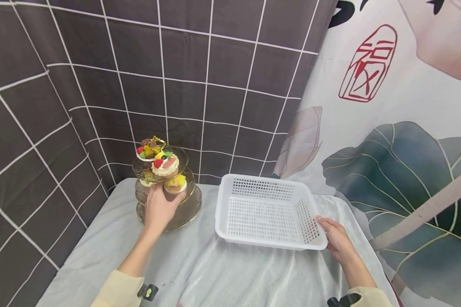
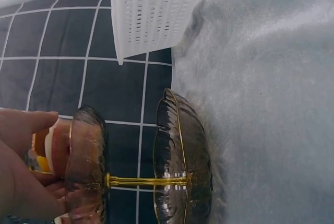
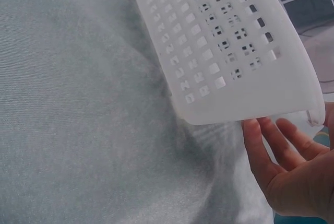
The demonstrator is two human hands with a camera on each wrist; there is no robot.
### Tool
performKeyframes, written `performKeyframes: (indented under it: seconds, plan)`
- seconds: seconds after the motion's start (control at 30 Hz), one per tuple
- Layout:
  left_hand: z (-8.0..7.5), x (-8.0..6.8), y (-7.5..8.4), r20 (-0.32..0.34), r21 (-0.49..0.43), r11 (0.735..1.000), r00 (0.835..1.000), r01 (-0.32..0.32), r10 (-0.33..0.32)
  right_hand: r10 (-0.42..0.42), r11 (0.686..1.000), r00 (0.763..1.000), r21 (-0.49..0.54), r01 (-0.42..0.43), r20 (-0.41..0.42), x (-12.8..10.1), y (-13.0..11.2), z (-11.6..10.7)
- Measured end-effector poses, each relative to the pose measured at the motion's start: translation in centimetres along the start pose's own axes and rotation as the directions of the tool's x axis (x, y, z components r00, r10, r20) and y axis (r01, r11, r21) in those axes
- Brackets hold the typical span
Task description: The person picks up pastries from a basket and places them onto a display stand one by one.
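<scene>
A three-tier stand [image 1: 192, 209] of tinted, gold-rimmed glass plates carries several small fruit-topped cakes on its upper tiers. My left hand [image 1: 161, 207] reaches in at the middle tier and grips a small cake with yellow topping [image 1: 175, 184]. Seen from the left wrist, the thumb lies along the side of this cake [image 2: 60, 148], and part of the fingers is hidden behind the plate. To the right is a white perforated plastic basket [image 1: 269, 243]. My right hand [image 1: 336, 236] holds its right rim, with fingers under the lip in the right wrist view.
On the top plate sit a cream cake with strawberry [image 1: 165, 165] and another fruit-topped cake [image 1: 150, 149]. A pale grey cloth [image 1: 199, 273] covers the table. Behind hang a dark grid-patterned curtain [image 1: 184, 94] and a white printed one [image 1: 319, 162].
</scene>
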State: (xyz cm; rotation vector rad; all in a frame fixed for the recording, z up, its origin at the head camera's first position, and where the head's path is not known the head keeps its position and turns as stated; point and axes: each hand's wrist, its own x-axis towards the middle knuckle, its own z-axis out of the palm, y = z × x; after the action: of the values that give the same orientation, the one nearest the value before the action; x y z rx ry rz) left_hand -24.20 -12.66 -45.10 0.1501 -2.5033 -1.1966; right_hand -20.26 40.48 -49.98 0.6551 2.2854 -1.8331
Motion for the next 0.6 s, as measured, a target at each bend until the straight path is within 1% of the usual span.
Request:
performKeyframes:
  seconds: [0.13, 0.33, 0.47, 0.6]
  plan:
    - [-0.5, -0.2, -0.1, 0.031, 0.011, 1.000, 1.000, -0.005, 0.005, -0.010, 1.000, 1.000, -0.010, 0.009, -0.009, -0.2, 0.0, 0.1]
    - [-1.4, -0.4, -0.3, 0.067, 0.046, 0.998, 0.997, -0.046, 0.043, -0.005, 1.000, 1.000, -0.015, 0.004, -0.024, -0.2, -0.1, 0.1]
    - [-1.9, -0.6, -0.7, 0.102, 0.080, 0.996, 0.994, -0.050, 0.042, -0.016, 0.999, 0.999, -0.029, 0.015, -0.035, -0.3, -0.1, 0.2]
    - [-2.7, -0.8, -0.8, 0.104, 0.077, 0.995, 0.993, -0.058, 0.050, -0.032, 0.998, 0.998, -0.062, 0.029, -0.052, -0.3, -0.2, 0.2]
